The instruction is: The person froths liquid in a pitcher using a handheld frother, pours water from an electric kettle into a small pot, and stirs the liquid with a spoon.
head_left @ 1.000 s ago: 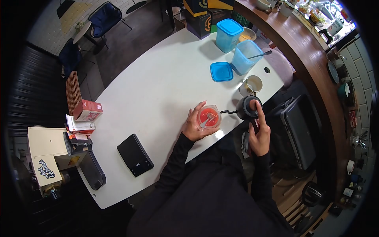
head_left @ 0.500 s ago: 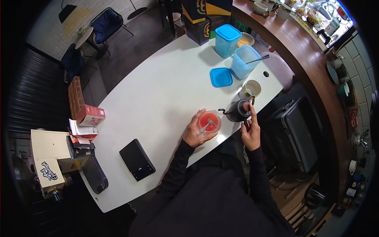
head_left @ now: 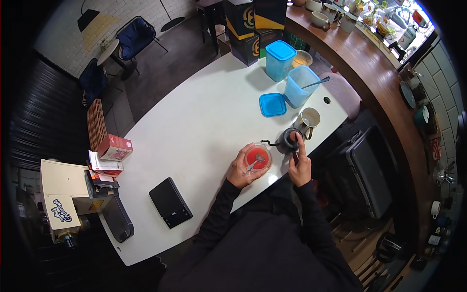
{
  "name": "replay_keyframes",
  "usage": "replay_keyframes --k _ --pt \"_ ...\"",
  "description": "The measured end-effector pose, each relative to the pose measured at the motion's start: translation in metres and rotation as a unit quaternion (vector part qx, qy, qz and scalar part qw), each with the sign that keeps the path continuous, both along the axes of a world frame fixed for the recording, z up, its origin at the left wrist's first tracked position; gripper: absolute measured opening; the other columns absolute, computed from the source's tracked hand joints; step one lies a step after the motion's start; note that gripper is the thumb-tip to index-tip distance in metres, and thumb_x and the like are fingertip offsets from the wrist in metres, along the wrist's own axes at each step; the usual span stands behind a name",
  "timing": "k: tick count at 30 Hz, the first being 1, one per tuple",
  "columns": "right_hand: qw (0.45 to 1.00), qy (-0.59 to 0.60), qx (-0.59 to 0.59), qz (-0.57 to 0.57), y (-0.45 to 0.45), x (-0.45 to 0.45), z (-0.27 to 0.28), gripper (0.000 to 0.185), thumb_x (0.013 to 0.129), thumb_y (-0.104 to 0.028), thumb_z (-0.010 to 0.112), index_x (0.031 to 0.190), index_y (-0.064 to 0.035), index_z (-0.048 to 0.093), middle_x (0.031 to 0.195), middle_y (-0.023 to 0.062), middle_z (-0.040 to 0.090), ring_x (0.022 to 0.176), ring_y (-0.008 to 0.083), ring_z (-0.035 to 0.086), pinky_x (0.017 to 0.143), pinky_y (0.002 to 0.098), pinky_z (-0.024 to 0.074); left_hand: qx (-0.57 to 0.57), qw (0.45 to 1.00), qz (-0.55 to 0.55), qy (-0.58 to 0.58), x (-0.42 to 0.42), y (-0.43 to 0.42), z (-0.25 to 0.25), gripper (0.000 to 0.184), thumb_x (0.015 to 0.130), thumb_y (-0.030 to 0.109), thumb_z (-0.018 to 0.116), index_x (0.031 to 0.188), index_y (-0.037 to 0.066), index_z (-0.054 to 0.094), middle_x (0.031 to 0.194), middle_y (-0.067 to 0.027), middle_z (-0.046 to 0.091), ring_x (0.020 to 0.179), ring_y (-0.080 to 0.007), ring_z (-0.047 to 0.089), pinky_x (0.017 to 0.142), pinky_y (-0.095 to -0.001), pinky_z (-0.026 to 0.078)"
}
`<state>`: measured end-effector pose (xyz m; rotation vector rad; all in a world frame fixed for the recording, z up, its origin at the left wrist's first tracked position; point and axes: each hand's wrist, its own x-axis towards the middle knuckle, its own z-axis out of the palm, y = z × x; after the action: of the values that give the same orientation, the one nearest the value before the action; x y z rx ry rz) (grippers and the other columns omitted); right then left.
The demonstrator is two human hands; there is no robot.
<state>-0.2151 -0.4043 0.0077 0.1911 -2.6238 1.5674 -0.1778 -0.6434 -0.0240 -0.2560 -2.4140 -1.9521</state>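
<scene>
My left hand (head_left: 240, 170) is wrapped round a clear glass (head_left: 258, 159) of red liquid with a metal spoon (head_left: 256, 162) in it. Beside it, my right hand (head_left: 299, 168) grips the handle of a black gooseneck kettle (head_left: 287, 141), one finger stretched over the lid. The thin spout points left, close to the glass rim; no stream of water can be made out. A cup (head_left: 308, 120) stands just behind the kettle. Farther back are a blue lid (head_left: 273, 104), an uncovered blue container (head_left: 298, 86) with a spoon handle sticking out, and a closed blue container (head_left: 280, 61).
A black scale-like device (head_left: 170, 202) lies on the white table (head_left: 189, 126). At the left are a red box (head_left: 115, 147) and a machine (head_left: 63, 199). Dark boxes (head_left: 244, 46) stand at the far edge. A wooden counter (head_left: 350, 51) curves along the right.
The kettle and my right hand have moved left, towards the glass. My left hand still holds the glass. The whole view has shifted slightly.
</scene>
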Motion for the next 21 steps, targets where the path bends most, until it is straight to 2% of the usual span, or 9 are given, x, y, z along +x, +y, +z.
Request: replay_keyframes --k 5,12,15,17,18,20,21 --pt "0.999 0.003 0.032 -0.001 -0.008 -0.004 -0.002 0.088 0.088 0.007 0.057 0.166 -0.0198 0.025 0.129 0.0307 0.067 0.109 0.0517 0.067 0.088 0.0544 0.0545 -0.056 0.998 0.019 0.019 0.0 0.0 0.005 0.089 0.08 0.02 0.09 0.153 0.003 0.041 0.134 -0.017 0.066 0.126 -0.0263 0.066 0.109 -0.0395 0.051" --pt "0.999 -0.001 0.05 0.009 -0.012 -0.004 -0.003 0.091 0.091 0.004 0.059 0.168 -0.0217 0.018 0.126 0.0309 0.068 0.107 0.0529 0.067 0.088 0.0547 0.0541 -0.06 0.998 0.023 0.014 0.001 0.002 0.01 0.089 0.081 0.022 0.09 0.153 0.003 0.042 0.134 -0.0167 0.066 0.126 -0.0272 0.066 0.109 -0.0398 0.051" --pt "0.999 0.021 0.044 0.021 -0.01 -0.003 -0.004 0.092 0.091 0.001 0.061 0.168 -0.0214 0.016 0.13 0.0316 0.066 0.109 0.0519 0.067 0.088 0.0541 0.0543 -0.055 0.998 0.02 0.019 0.0 0.002 0.008 0.089 0.081 0.022 0.09 0.153 0.003 0.041 0.134 -0.0168 0.066 0.126 -0.0273 0.065 0.109 -0.04 0.051" --pt "0.997 0.042 0.053 0.031 -0.01 -0.001 -0.002 0.09 0.093 -0.003 0.065 0.168 -0.0187 0.018 0.118 0.0312 0.068 0.099 0.0511 0.069 0.085 0.0516 0.056 -0.039 0.999 0.018 -0.002 0.001 0.003 0.011 0.089 0.081 0.021 0.09 0.153 0.004 0.041 0.134 -0.0167 0.066 0.127 -0.0273 0.065 0.109 -0.0401 0.051" --pt "0.997 0.042 0.053 0.033 -0.01 0.001 0.004 0.09 0.093 -0.003 0.065 0.168 -0.0187 0.018 0.118 0.0312 0.068 0.099 0.0511 0.069 0.085 0.0516 0.056 -0.039 0.999 0.02 -0.002 0.001 0.003 0.009 0.089 0.081 0.021 0.09 0.153 0.004 0.041 0.134 -0.0167 0.066 0.127 -0.0273 0.065 0.109 -0.0401 0.051" --pt "0.981 -0.004 0.194 0.017 -0.011 0.008 0.024 0.089 0.092 -0.005 0.069 0.167 -0.0191 0.023 0.113 0.026 0.066 0.096 0.0475 0.067 0.084 0.0502 0.0544 -0.056 0.998 0.021 0.013 0.0 0.002 0.005 0.088 0.081 0.021 0.09 0.153 0.004 0.041 0.134 -0.0164 0.066 0.127 -0.0271 0.065 0.109 -0.0401 0.051" --pt "0.981 -0.006 0.194 0.021 -0.012 0.01 0.031 0.089 0.092 -0.005 0.069 0.167 -0.0191 0.023 0.113 0.026 0.066 0.096 0.0475 0.067 0.084 0.0502 0.0544 -0.056 0.998 0.024 0.01 0.001 0.002 0.005 0.088 0.081 0.021 0.09 0.153 0.004 0.041 0.134 -0.0164 0.066 0.127 -0.0271 0.065 0.109 -0.0401 0.051"
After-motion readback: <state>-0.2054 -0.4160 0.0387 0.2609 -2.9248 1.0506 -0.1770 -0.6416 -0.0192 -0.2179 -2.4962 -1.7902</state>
